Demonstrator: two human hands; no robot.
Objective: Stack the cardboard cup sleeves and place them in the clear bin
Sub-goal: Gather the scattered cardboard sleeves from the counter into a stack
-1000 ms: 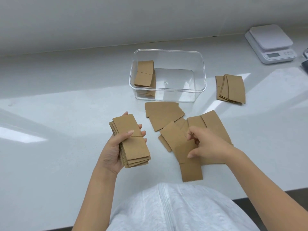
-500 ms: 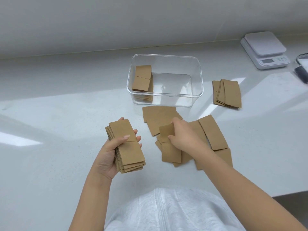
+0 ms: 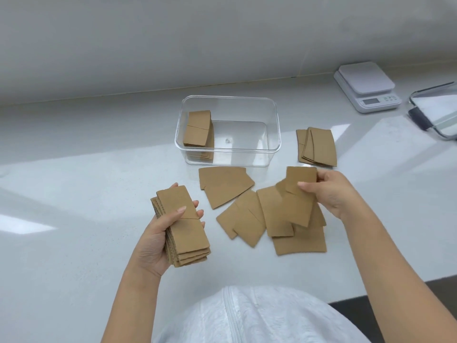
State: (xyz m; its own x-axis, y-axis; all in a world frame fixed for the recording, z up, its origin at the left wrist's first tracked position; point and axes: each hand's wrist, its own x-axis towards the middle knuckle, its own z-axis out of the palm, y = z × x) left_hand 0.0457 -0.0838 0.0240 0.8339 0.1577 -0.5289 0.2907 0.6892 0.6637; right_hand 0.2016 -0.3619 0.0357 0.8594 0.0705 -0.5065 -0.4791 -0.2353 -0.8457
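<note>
Left grip (image 3: 158, 236) at 7 o'clock clamps my stack of sleeves (image 3: 184, 229) | loose sleeves (image 3: 249, 216) fan over the bench (image 3: 74, 219) at centre | right grip (image 3: 331, 191) at 3 o'clock pinches one sleeve (image 3: 298, 194) above them | clear bin (image 3: 272, 134) at 12 holds a stack (image 3: 197, 132) against its left wall | small pile (image 3: 319, 147) at 1 o'clock beside the bin
</note>
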